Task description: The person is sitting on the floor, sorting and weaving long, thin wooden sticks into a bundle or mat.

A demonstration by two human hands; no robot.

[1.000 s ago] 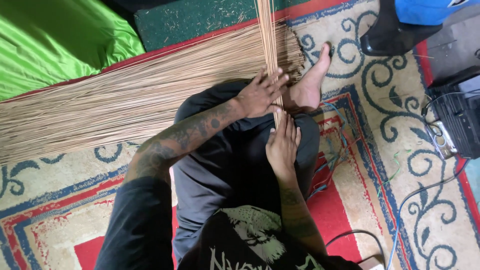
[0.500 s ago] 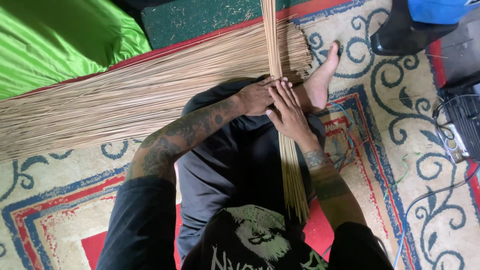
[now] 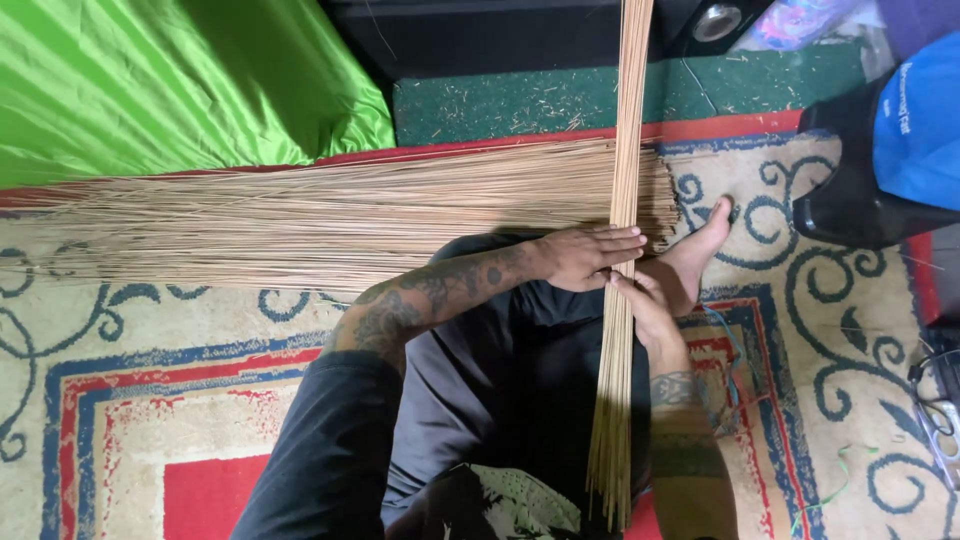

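A thin bundle of long tan sticks (image 3: 625, 150) runs from the top of the view down across my lap to near my waist. My left hand (image 3: 588, 257) lies over the bundle with fingers stretched flat across it. My right hand (image 3: 645, 310) sits just below, curled around the same bundle at its right side. A much larger pile of the same sticks (image 3: 330, 215) lies sideways on the carpet beyond my knees. My bare foot (image 3: 695, 255) rests beside the bundle.
Green shiny cloth (image 3: 170, 85) covers the upper left. A patterned red, blue and cream carpet (image 3: 140, 400) lies underneath. A black base with a blue item (image 3: 900, 150) stands at the right. Cables and thin wires (image 3: 930, 400) trail at the right edge. A dark speaker (image 3: 715, 20) is at the top.
The view has swung down and left, showing more of the stick pile. The thin bundle now reaches further down my lap. My right hand slid lower, beneath my left hand.
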